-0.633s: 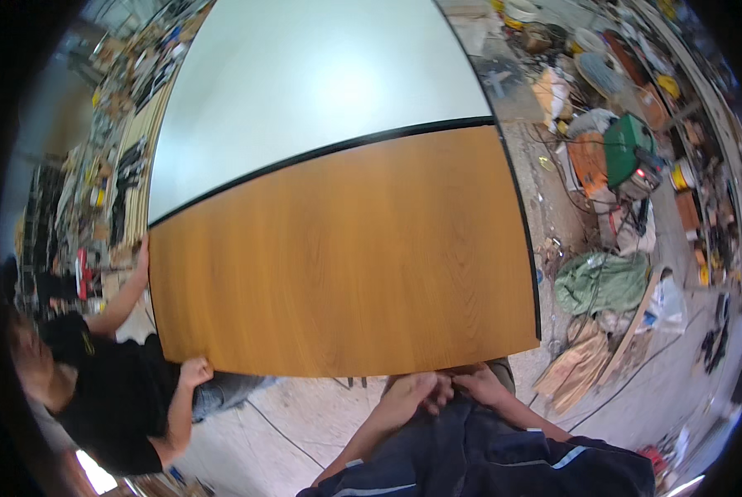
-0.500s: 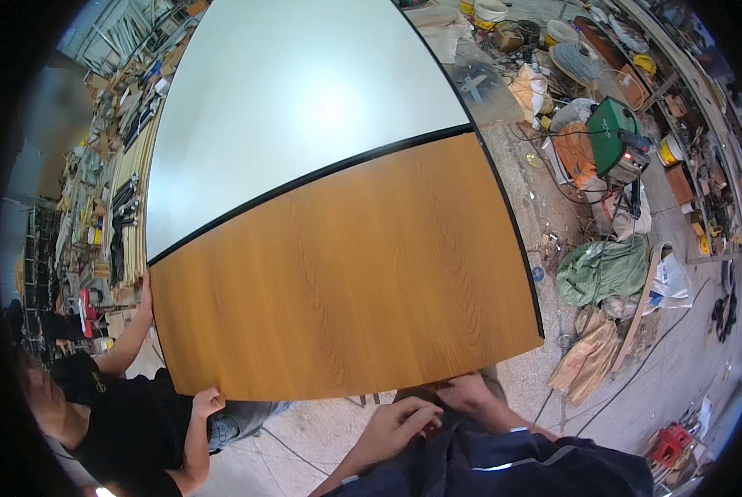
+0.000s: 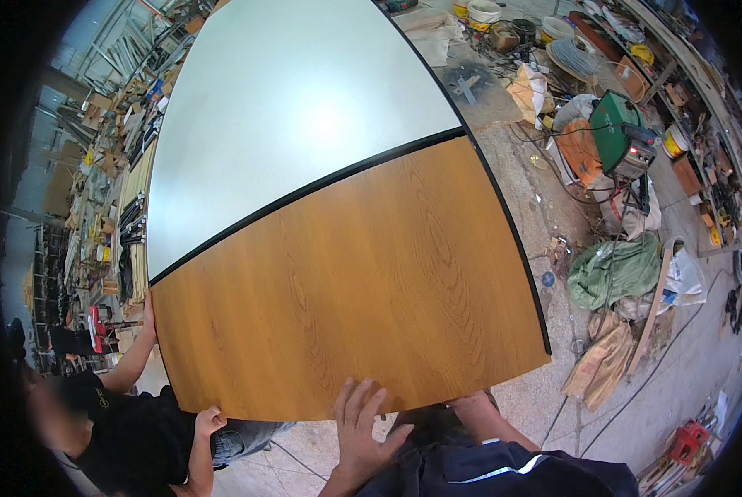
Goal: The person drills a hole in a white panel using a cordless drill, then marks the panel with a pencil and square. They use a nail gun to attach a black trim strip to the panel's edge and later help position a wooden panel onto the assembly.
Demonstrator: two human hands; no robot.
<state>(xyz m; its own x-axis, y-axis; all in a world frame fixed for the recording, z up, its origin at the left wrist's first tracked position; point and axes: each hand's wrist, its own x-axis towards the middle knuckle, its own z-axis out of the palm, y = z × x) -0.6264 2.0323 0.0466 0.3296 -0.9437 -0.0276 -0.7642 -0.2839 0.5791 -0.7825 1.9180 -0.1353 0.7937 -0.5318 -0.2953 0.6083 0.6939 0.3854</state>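
Note:
A large flat panel spreads out before me. Its near section is brown wood-grain board (image 3: 346, 282), its far section a glossy white sheet (image 3: 296, 108), and a black strip (image 3: 313, 199) divides them. My left hand (image 3: 363, 427) is open at the near edge, fingers spread, the tips over the board; whether they touch it I cannot tell. At the same edge, further right, is my right hand (image 3: 476, 407), its fingers hidden beneath the board. On the left, a co-worker in a black shirt (image 3: 131, 431) has one hand (image 3: 211, 421) at the near corner and another (image 3: 148, 315) along the side edge.
Right of the panel, a green machine (image 3: 615, 124) with cables stands among sacks, a green bag (image 3: 611, 272) and a wooden strip (image 3: 651, 311). Cluttered shelving (image 3: 694, 108) lines the far right. Long strips of stock (image 3: 135, 215) lie along the left side. Cables cross the floor.
My left hand has lifted away from beside my right hand, spread its fingers and moved left to the board's edge. The view has shifted slightly; the co-worker's hands stay on the panel.

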